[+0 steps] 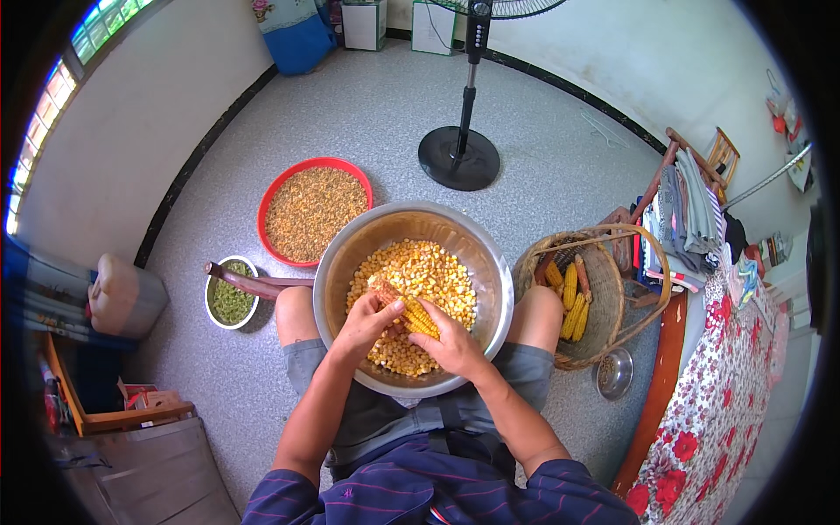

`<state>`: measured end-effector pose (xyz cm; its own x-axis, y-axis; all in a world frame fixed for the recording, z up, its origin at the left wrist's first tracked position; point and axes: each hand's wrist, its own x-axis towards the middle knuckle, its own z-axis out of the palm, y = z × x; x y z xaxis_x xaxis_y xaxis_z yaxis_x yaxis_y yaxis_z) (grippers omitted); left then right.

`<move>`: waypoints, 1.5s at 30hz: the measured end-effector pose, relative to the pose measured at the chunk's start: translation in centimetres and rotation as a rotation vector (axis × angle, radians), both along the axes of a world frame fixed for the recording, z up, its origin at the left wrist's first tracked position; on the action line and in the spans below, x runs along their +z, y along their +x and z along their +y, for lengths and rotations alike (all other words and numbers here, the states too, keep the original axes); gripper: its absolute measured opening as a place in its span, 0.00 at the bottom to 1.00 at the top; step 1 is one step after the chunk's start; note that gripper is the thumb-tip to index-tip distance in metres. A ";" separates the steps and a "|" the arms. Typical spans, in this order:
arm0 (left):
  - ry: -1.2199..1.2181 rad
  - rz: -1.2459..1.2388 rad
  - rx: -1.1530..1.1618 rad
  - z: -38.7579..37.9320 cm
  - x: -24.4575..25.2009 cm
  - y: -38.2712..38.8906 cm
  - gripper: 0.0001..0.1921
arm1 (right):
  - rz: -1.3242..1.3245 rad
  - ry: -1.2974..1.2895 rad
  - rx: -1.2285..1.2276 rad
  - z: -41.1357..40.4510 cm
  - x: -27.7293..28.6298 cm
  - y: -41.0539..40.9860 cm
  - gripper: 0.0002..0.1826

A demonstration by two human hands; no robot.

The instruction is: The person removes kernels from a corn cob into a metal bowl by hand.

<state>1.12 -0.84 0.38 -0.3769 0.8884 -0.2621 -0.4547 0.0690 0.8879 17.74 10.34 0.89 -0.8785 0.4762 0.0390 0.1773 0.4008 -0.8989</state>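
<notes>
A wide metal basin (412, 211) rests on the person's lap, between the knees. Loose yellow corn kernels (436, 269) cover its bottom. Above them my left hand (366, 323) grips the reddish, stripped cob part (384, 292) with the thumb lying across it. My right hand (451, 341) holds the yellow, kernel-covered part of a corn ear (419, 317), thumb and forefinger on either side. The two parts meet between the hands; whether they are one partly shelled ear or two pieces, I cannot tell. The fingers hide their undersides.
Right of the basin stands a woven basket (604, 282) with several corn ears (569, 289). A red tray (264, 226) of grain-like bits and a white bowl (230, 325) of green pieces stand left. Ahead is a fan base (459, 161); a small metal bowl (617, 377) sits beside the bed (695, 420).
</notes>
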 end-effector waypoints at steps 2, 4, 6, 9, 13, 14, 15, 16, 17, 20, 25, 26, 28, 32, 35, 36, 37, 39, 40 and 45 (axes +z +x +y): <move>0.008 0.017 -0.054 -0.1 0.1 -0.2 0.12 | 0.023 -0.049 0.017 0.1 -0.1 0.0 0.35; 0.003 0.024 -0.069 -0.2 0.1 -0.4 0.12 | 0.032 -0.053 0.028 0.3 -0.3 0.1 0.35; -0.002 0.032 -0.085 -0.2 0.1 -0.4 0.12 | 0.041 -0.058 0.038 0.3 -0.3 0.1 0.35; 0.000 0.022 -0.077 -0.2 0.2 -0.4 0.13 | 0.035 -0.050 0.036 0.3 -0.3 0.1 0.35; 0.035 -0.040 -0.092 -0.3 -0.2 -0.4 0.14 | 0.050 -0.167 0.039 0.6 -1.1 0.1 0.34; 0.056 -0.066 -0.084 -0.3 -0.3 -0.3 0.15 | 0.076 -0.240 0.039 0.7 -1.3 0.0 0.34; 0.056 -0.066 -0.085 -0.2 -0.3 -0.3 0.15 | 0.077 -0.240 0.038 0.7 -1.4 0.0 0.34; 0.061 -0.040 -0.082 -0.1 -0.3 -0.3 0.15 | 0.086 -0.219 0.028 0.7 -1.6 0.1 0.34; 0.067 -0.013 -0.080 -0.1 -0.3 -0.2 0.16 | 0.095 -0.199 0.017 0.7 -1.6 0.1 0.34; 0.056 0.083 -0.071 0.0 -0.2 -0.2 0.18 | 0.048 0.026 -0.042 0.1 -0.4 -0.1 0.35; -0.083 0.111 0.003 0.1 0.1 0.2 0.17 | 0.020 0.124 -0.027 -0.3 -0.7 -0.1 0.36; -0.069 0.090 -0.011 0.1 0.1 0.1 0.16 | 0.018 0.099 -0.021 -0.2 -0.8 -0.1 0.37; -0.050 0.063 -0.029 0.0 0.1 -0.1 0.16 | 0.017 0.099 -0.016 -0.2 -0.7 -0.1 0.37; 0.039 0.002 -0.083 -0.2 -0.7 -0.3 0.15 | 0.028 -0.060 -0.006 0.2 -0.9 -0.2 0.36; 0.025 -0.021 -0.092 -0.1 -0.6 -0.3 0.17 | 0.043 -0.058 -0.014 0.3 -1.3 -0.1 0.35; 0.025 -0.020 -0.092 -0.1 -0.7 -0.3 0.17 | 0.043 -0.058 -0.014 0.3 -1.3 -0.2 0.35; -0.002 0.024 -0.094 0.0 -1.0 -0.4 0.18 | 0.037 -0.048 -0.019 0.3 -1.3 -0.2 0.35; -0.030 0.067 -0.098 0.1 -0.7 -0.1 0.19 | 0.030 -0.038 -0.026 0.1 -1.3 -0.3 0.35; -0.077 0.131 -0.035 0.4 -0.2 0.5 0.21 | 0.020 0.048 -0.043 -0.2 -1.1 -0.3 0.35; -0.116 0.133 0.037 0.5 -0.2 0.6 0.23 | -0.006 0.124 -0.026 -0.6 -0.7 -0.3 0.37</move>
